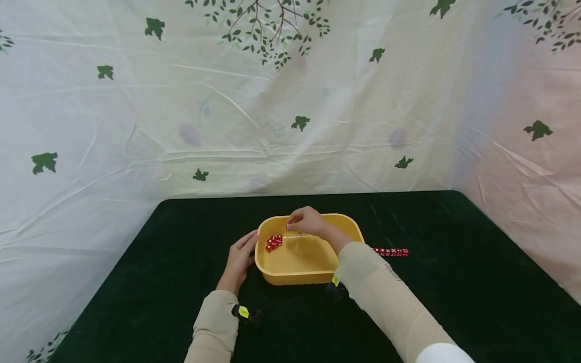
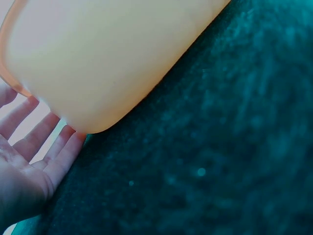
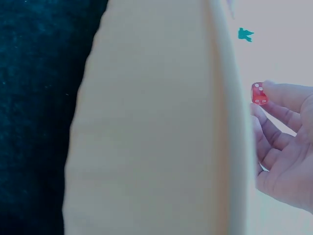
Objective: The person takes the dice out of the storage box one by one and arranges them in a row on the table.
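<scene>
A yellow plastic basin [image 1: 299, 278] stands on a dark green cloth. Several red dice [image 1: 274, 243] with white pips lie bunched at the left end of its floor. My right hand [image 1: 310, 222] is over the far part of the basin and pinches one red die [image 3: 259, 93] between thumb and fingertips. At the basin's left end, my left hand [image 1: 239, 258] touches the outer wall and rim; its fingers [image 2: 36, 137] are extended against the side in the left wrist view. To the right of the basin is a row of red dice [image 1: 392, 252], partly hidden by the right forearm.
The dark green cloth [image 1: 181, 242] covers the table. White curtains [image 1: 254, 126] with green leaf prints hang behind and on both sides. Each wrist wears a black camera mount, the left one [image 1: 247, 313] close to the cloth.
</scene>
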Tool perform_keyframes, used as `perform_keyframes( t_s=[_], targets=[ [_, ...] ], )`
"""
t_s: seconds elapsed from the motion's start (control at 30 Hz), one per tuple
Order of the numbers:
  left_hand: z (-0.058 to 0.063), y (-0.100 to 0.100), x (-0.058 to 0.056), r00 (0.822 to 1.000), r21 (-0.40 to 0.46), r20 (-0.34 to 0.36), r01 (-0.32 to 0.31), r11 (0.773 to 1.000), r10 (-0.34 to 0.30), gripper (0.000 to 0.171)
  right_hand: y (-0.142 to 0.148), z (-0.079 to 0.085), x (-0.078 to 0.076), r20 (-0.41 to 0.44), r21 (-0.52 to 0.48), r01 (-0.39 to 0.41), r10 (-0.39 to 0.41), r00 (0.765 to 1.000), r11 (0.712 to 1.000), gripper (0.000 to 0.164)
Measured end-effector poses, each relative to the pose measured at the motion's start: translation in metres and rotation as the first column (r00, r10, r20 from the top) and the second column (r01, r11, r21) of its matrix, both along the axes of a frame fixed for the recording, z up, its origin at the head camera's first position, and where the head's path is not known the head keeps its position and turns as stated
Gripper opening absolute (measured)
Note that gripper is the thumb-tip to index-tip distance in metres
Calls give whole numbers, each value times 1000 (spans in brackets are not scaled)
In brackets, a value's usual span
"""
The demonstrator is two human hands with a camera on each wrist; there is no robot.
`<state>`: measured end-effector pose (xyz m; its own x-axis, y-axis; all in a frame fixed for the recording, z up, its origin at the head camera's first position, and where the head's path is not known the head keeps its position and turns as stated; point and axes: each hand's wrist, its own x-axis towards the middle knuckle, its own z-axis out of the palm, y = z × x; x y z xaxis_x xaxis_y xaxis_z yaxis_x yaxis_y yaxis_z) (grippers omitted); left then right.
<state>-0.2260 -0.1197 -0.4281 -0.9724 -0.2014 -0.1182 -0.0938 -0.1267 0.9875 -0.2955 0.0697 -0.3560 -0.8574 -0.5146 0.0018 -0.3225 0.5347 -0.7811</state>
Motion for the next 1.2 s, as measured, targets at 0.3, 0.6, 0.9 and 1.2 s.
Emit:
perform_keyframes(
  t_s=[0.3,0.6,0.9,1.2],
  targets=[
    [1,-1,1,1000,-2,-8,6,1000,-6,49,21,13,-2,22,-110,6,-3,1000,994,13],
    [1,0,3,1000,-7,-7,5,1000,-5,50,53,23,-5,-40,-84,8,-11,999,996,17],
    [-1,0,3,1000,-5,3,0,1000,0,52,81,32,-2,-47,-44,36,-38,998,998,25],
    [0,-1,0,1000,-1,9,5,1000,-5,52,114,39,-1,-74,-38,55,-57,996,998,28]
  ],
)
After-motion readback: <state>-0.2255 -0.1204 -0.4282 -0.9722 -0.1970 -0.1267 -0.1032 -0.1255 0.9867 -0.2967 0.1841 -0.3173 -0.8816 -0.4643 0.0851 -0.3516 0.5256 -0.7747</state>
